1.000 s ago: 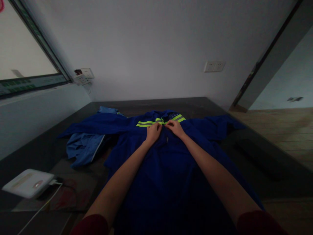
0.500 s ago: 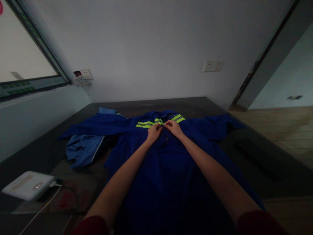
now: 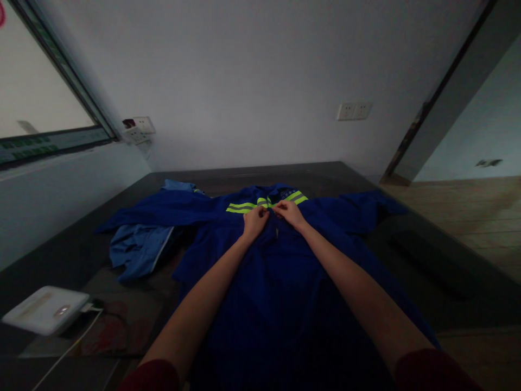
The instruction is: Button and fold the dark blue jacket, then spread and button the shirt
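A dark blue work coverall point(image 3: 260, 282) lies spread face up on a dark table, its sleeves stretched out to both sides. Yellow-green reflective strips point(image 3: 241, 208) cross its chest. At the middle of the chest, along the front opening, my left hand point(image 3: 255, 221) pinches the cloth with closed fingers. Close beside it, my right hand point(image 3: 290, 213) also pinches the front edge, just below the reflective strip. The fingertips nearly meet. Whatever small fastener may be between them is too dark to make out.
A lighter blue garment point(image 3: 140, 250) lies crumpled under the left sleeve. On the table's left stands a white device point(image 3: 46, 309) with a white cable point(image 3: 69, 347). A dark flat object point(image 3: 429, 263) rests at the right. Behind the table point(image 3: 244, 172) is a wall with sockets point(image 3: 354, 111).
My left hand has shifted very slightly left and stays closed on the cloth. The right hand and the coverall look nearly the same.
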Demonstrator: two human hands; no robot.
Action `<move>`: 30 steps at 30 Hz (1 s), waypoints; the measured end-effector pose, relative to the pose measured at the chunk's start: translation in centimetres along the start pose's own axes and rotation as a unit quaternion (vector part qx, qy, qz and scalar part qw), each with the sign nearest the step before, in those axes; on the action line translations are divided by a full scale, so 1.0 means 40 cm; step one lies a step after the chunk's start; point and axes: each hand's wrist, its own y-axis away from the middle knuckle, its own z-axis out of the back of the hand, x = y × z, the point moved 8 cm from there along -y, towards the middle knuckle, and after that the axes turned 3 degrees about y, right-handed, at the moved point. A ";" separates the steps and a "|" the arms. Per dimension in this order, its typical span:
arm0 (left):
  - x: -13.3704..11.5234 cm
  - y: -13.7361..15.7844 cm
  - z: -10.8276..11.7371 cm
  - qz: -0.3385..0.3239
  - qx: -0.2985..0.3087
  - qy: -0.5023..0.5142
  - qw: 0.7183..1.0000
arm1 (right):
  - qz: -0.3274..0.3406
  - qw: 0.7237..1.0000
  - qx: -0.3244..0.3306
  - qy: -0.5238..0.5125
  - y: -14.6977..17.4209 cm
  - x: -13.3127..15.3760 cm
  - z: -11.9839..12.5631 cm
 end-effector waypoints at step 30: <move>0.009 -0.015 -0.023 -0.022 0.012 0.176 0.984 | -0.026 0.998 -0.032 -0.037 0.005 -0.035 -0.006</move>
